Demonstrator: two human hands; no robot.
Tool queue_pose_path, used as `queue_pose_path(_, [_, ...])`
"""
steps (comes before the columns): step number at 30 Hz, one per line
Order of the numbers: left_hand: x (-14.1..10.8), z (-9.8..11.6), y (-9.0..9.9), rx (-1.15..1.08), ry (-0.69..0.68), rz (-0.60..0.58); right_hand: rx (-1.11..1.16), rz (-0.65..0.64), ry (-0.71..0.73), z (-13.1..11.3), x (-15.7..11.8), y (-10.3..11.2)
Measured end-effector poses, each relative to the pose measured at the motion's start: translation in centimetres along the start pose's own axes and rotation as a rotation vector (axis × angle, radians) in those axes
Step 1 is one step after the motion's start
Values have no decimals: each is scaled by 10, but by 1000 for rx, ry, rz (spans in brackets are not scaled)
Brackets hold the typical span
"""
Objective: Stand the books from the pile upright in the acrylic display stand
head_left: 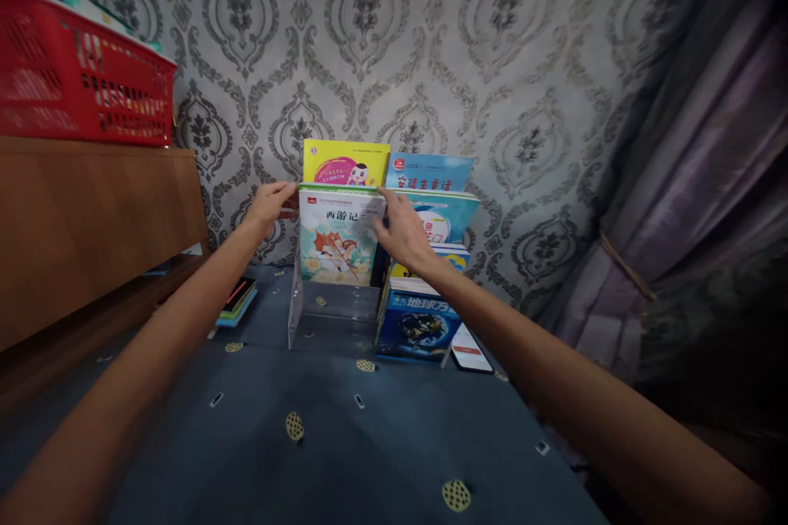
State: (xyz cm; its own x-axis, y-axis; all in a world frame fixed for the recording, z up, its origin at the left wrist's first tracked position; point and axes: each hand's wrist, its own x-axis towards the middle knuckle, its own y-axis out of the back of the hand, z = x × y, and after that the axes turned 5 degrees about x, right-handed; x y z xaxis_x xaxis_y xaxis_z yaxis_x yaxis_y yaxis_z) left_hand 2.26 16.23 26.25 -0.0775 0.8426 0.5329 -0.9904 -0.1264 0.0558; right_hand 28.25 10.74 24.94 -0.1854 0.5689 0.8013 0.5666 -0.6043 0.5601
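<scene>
A picture book with a pale cover and a child figure (337,242) stands upright in the left column of a clear plastic book rack (336,308). At its upper left corner is my left hand (271,207), fingers closed on the edge. My right hand (403,230) grips the upper right corner, thumb toward the front cover. Behind it rises a yellow book (345,154). The right column holds a light blue book (434,171), a teal book (459,213) partly covered by my right hand, and a dark blue globe book (419,332) in front.
A phone (472,350) lies right of the rack. Several thin books (237,301) are stacked at the left, beside a wooden cabinet (98,230) bearing a red basket (92,74). Patterned wall (369,57) stands behind; a curtain (671,205) hangs at the right. Dark blue cloth (246,443) lies underneath.
</scene>
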Motion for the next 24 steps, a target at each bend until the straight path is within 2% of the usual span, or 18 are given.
queue_pose_path(6, [-19, -24, 3, -34, 25, -36, -68, -30, -25, -3, 6, 4])
queue_pose_path(10, [-28, -37, 1, 10, -29, -61, -112, -50, -35, -6, 5, 5])
queue_pose_path(16, [-20, -47, -7, 204, -202, 77, -113, -42, -15, -5, 3, 6])
queue_pose_path(20, [-14, -48, -7, 257, -244, 6, -107, -59, -22, -7, 3, 7])
queue_pose_path(24, [-15, -48, -4, 320, -223, -26, -82, -44, -11, -5, 4, 7])
